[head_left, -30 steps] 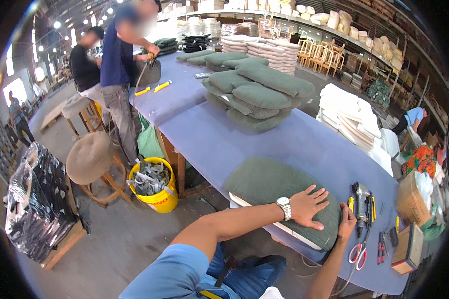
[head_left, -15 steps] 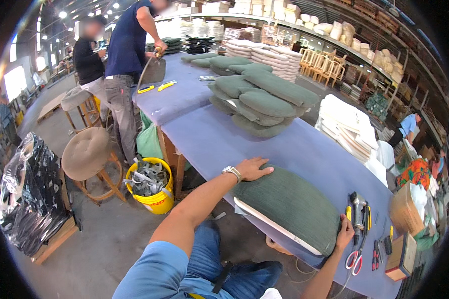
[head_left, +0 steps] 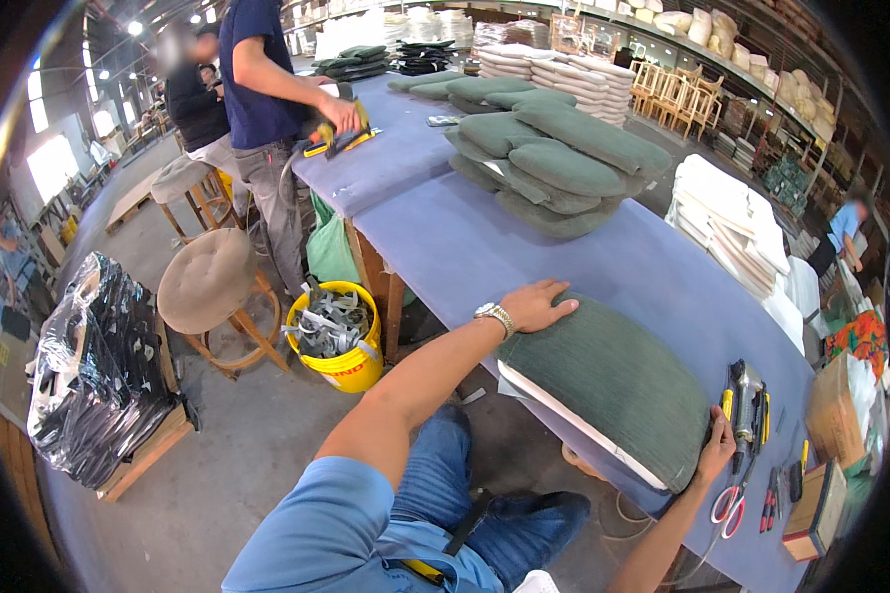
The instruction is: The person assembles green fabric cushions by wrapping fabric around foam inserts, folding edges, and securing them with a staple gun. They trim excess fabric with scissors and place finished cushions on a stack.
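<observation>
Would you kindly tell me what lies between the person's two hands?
The head view shows the green cushion between the left hand and right hand.

Yellow bucket [head_left: 351, 370], grey strips [head_left: 332, 322] inside. Round padded stool [head_left: 206, 282] just left of it, plastic-wrapped stack [head_left: 99, 376] (on a wooden base [head_left: 148, 459]) further left. Wooden chair frames [head_left: 674, 97] at back right.

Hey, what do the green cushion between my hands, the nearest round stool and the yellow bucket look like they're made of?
The green cushion looks like matte woven fabric with fine lines, perhaps over foam, given its bulge. The round stool seems matte fabric on top, softly dimpled, with brown, probably wooden legs. The yellow bucket is likely plastic: smooth, slightly shiny, evenly coloured.
</observation>
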{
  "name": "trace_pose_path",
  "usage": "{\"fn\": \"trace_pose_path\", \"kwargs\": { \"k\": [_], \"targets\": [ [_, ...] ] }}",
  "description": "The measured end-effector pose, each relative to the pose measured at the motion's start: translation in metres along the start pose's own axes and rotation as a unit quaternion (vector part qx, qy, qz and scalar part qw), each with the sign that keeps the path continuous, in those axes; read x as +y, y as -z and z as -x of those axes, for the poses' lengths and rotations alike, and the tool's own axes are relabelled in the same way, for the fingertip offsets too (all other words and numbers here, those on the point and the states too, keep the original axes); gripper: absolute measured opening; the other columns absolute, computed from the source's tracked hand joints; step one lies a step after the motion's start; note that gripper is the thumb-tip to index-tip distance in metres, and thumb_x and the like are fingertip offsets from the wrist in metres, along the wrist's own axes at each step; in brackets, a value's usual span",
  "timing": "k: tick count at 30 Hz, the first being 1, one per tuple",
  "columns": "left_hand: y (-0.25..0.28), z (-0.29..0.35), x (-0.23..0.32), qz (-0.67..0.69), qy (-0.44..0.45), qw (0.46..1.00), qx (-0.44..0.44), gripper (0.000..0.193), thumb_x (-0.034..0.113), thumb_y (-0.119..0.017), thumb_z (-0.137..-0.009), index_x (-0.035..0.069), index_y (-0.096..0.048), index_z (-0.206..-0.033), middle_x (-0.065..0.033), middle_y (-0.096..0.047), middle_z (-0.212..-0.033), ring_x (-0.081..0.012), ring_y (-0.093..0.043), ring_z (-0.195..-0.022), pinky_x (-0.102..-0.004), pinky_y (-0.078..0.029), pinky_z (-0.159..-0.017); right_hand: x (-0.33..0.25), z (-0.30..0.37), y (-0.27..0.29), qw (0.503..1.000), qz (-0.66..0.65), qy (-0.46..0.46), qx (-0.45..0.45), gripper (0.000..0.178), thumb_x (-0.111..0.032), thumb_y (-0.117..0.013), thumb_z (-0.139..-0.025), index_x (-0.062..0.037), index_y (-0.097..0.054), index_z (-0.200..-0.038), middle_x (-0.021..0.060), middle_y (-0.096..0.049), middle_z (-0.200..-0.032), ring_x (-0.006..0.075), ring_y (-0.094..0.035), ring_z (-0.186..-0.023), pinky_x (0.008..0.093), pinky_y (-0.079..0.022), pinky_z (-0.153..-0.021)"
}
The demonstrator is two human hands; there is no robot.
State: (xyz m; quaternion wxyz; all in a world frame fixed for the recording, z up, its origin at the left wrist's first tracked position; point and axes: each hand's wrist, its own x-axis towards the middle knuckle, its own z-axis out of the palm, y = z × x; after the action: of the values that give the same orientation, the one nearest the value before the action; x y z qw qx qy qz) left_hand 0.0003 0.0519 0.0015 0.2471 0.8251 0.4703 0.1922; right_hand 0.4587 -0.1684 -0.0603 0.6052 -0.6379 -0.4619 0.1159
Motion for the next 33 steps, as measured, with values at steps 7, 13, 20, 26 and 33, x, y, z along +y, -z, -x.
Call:
{"fn": "trace_pose_path", "kwargs": {
  "k": [7,13,20,26,33],
  "targets": [
    [-0.006,-0.004,-0.005,0.010,0.001,1.000,0.013,0.080,0.069,-0.044,-0.099,0.015,-0.040,-0.158,-0.0230,-0.031,-0.165,-0.0414,-0.037,-0.148,-0.0460,-0.031,-0.122,0.004,-0.001,-0.001,0.999,-0.033,0.015,0.011,0.039,-0.026,-0.057,-0.107,0.0077,-0.070,-0.123,0.0146,-0.074,-0.117,0.0202,-0.067,-0.110,0.0337,-0.049,-0.102],
    [0.000,0.015,-0.027,0.274,-0.001,0.961,0.033,0.067,0.052,-0.061,-0.100,0.012,-0.049,-0.153,-0.0192,-0.047,-0.156,-0.0325,-0.044,-0.145,-0.0427,-0.033,-0.121,0.007,0.001,0.001,0.999,-0.021,0.024,0.010,0.039,-0.025,-0.057,-0.107,0.0076,-0.070,-0.123,0.0154,-0.073,-0.117,0.0200,-0.068,-0.109,0.0337,-0.050,-0.102],
    [0.003,0.020,-0.020,0.335,0.042,0.937,0.084,0.051,0.040,-0.064,-0.101,0.006,-0.064,-0.138,-0.0112,-0.068,-0.132,-0.0226,-0.061,-0.124,-0.0362,-0.043,-0.110,0.011,-0.002,0.008,1.000,-0.013,0.021,0.015,0.037,-0.023,-0.056,-0.107,0.0080,-0.069,-0.124,0.0167,-0.073,-0.119,0.0211,-0.067,-0.112,0.0337,-0.049,-0.103],
    [0.002,0.021,-0.027,0.327,0.039,0.940,0.084,0.050,0.041,-0.063,-0.101,0.007,-0.065,-0.138,-0.0119,-0.069,-0.132,-0.0218,-0.062,-0.122,-0.0350,-0.044,-0.109,0.016,-0.004,0.004,1.000,-0.006,0.011,0.003,0.039,-0.025,-0.055,-0.108,0.0080,-0.069,-0.125,0.0163,-0.073,-0.120,0.0217,-0.067,-0.113,0.0341,-0.049,-0.104],
    [-0.004,0.024,-0.028,0.334,0.026,0.937,0.095,0.050,0.040,-0.062,-0.102,0.006,-0.065,-0.138,-0.0122,-0.070,-0.129,-0.0205,-0.063,-0.119,-0.0352,-0.045,-0.107,0.034,-0.005,0.014,0.999,-0.023,0.021,-0.008,0.040,-0.023,-0.051,-0.110,0.0091,-0.066,-0.129,0.0176,-0.070,-0.125,0.0239,-0.065,-0.119,0.0364,-0.048,-0.109]
  ]
}}
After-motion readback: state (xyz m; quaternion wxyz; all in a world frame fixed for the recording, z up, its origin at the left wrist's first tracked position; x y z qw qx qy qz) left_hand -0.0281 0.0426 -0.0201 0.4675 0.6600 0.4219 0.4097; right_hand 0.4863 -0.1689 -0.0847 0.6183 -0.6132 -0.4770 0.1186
